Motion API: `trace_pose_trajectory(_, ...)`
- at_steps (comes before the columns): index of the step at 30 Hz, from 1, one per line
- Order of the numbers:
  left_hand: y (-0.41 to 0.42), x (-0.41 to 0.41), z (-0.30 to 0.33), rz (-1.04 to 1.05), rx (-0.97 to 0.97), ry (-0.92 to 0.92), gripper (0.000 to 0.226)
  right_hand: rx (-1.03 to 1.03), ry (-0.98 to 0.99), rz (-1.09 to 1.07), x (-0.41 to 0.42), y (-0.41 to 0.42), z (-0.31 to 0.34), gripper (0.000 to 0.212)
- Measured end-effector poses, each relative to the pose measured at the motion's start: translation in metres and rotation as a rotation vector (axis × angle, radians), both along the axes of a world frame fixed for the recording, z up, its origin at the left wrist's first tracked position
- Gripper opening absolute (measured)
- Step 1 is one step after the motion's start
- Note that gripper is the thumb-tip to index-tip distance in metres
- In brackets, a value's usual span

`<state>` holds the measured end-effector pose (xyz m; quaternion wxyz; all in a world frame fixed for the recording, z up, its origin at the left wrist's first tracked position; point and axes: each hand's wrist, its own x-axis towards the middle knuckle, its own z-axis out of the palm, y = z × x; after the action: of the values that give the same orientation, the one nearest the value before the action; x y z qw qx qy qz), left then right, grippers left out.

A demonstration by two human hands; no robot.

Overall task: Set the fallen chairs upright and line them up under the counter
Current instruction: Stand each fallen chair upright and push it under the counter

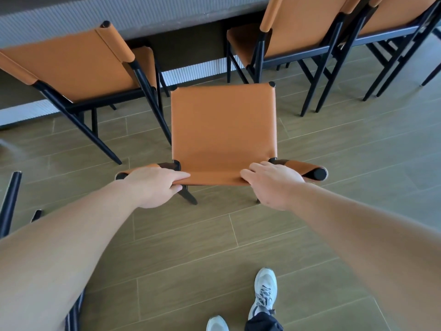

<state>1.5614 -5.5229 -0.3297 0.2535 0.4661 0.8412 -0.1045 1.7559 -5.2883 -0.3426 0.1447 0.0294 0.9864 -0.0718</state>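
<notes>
An orange leather chair with a black frame (223, 130) stands upright on the floor in front of me, its seat facing the counter (100, 17). My left hand (155, 185) grips the top edge of its backrest on the left side. My right hand (272, 182) grips the same edge on the right, fingers curled over it. The chair sits between two neighbours and is not pushed in under the counter.
An upright orange chair (78, 68) stands at the counter on the left, and two more (298, 32) on the right. Black legs of another chair (10, 199) show at the left edge. My feet in grey sneakers (263, 292) stand on the wood-look floor.
</notes>
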Motion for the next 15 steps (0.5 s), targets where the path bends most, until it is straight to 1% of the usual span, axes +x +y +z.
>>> trace_pose_trajectory(4,0.013,-0.020,-0.003,0.051,-0.002,0.016,0.041,-0.001,0.045,0.025,-0.019,0.018,0.002,0.031)
trace_pose_trajectory(11,0.033,-0.034,0.001,0.112,-0.037,0.023,0.042,0.044,0.070,0.066,-0.044,0.049,0.001,0.031)
trace_pose_trajectory(13,0.038,-0.034,0.002,0.134,-0.031,0.040,0.040,0.052,0.071,0.082,-0.053,0.060,0.003,0.028)
trace_pose_trajectory(15,0.041,-0.035,0.002,0.162,-0.007,0.064,0.040,0.058,0.081,0.095,-0.064,0.070,0.003,0.020)
